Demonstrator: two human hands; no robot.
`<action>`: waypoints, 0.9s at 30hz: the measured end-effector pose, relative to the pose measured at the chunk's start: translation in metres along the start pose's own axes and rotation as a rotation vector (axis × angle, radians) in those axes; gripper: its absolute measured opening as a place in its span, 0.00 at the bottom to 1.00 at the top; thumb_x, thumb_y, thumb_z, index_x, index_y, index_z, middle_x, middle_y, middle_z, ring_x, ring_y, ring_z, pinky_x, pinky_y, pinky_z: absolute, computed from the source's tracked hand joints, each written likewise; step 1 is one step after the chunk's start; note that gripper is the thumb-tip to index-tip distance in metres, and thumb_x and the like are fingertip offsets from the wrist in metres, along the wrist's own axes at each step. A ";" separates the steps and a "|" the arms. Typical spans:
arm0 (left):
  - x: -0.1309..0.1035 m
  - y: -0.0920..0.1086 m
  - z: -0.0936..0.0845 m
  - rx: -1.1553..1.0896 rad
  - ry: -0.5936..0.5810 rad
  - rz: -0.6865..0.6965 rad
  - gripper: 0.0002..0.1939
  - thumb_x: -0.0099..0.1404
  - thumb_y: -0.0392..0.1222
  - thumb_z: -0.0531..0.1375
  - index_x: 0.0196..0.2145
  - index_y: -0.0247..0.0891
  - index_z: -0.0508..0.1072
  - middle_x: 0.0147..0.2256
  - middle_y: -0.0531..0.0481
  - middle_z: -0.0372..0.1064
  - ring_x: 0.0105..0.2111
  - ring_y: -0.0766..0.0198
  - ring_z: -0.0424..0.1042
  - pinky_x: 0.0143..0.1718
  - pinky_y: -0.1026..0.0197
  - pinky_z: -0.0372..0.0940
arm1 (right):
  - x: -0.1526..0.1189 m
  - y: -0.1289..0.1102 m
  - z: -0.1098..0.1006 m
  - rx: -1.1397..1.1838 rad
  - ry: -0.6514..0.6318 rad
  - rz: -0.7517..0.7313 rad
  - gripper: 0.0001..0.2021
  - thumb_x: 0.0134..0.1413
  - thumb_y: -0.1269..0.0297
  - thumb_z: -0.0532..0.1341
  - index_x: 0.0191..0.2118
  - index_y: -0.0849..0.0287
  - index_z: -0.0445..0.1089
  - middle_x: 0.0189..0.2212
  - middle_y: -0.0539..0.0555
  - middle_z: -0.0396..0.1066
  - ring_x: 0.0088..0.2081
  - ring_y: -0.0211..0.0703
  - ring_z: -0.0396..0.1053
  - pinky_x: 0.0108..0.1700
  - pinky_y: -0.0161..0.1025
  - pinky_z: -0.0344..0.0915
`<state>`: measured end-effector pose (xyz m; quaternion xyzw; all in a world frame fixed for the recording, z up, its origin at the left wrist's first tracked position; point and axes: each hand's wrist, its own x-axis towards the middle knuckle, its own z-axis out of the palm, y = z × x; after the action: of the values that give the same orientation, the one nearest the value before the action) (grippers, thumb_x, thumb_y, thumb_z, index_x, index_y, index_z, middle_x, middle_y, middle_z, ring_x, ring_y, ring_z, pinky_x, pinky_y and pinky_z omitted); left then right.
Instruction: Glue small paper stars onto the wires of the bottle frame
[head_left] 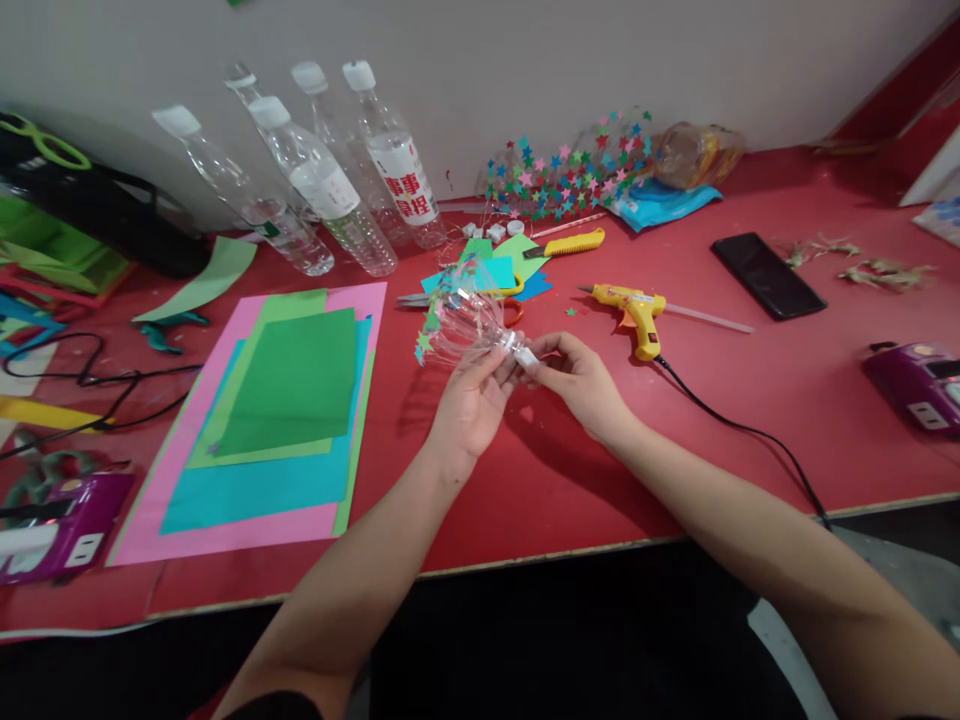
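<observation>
A cut plastic bottle top (pixel 466 318), slit into thin clear strips with small paper stars at their ends, is held above the red table. My left hand (pixel 476 400) has its fingers wrapped round the bottle's neck. My right hand (pixel 577 378) pinches the white piece at the neck end, which looks like a cap (pixel 526 357). Behind the strips lie scissors (pixel 513 312) with orange and yellow handles, partly hidden. A yellow glue gun (pixel 637 312) with a clear glue stick lies right of my right hand.
Coloured paper sheets (pixel 289 385) are stacked at left. Several plastic bottles (pixel 330 190) stand along the wall. A yellow utility knife (pixel 574 243) lies near star-covered plastic strips (pixel 566 175). Further right are a black phone (pixel 769 275) and a purple device (pixel 919 385). The glue gun's cord (pixel 742 430) crosses the front edge.
</observation>
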<state>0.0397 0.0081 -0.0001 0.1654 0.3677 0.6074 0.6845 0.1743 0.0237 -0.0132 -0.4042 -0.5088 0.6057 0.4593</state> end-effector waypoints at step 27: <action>-0.005 -0.005 0.004 0.189 -0.050 0.181 0.15 0.48 0.32 0.71 0.35 0.38 0.75 0.36 0.52 0.78 0.44 0.60 0.76 0.50 0.59 0.68 | -0.001 -0.005 -0.007 -0.354 0.107 -0.345 0.06 0.49 0.68 0.60 0.29 0.55 0.60 0.31 0.49 0.62 0.33 0.38 0.62 0.37 0.39 0.62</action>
<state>0.0461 0.0027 0.0004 0.2766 0.3897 0.6249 0.6174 0.1818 0.0244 -0.0088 -0.4170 -0.6435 0.3974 0.5041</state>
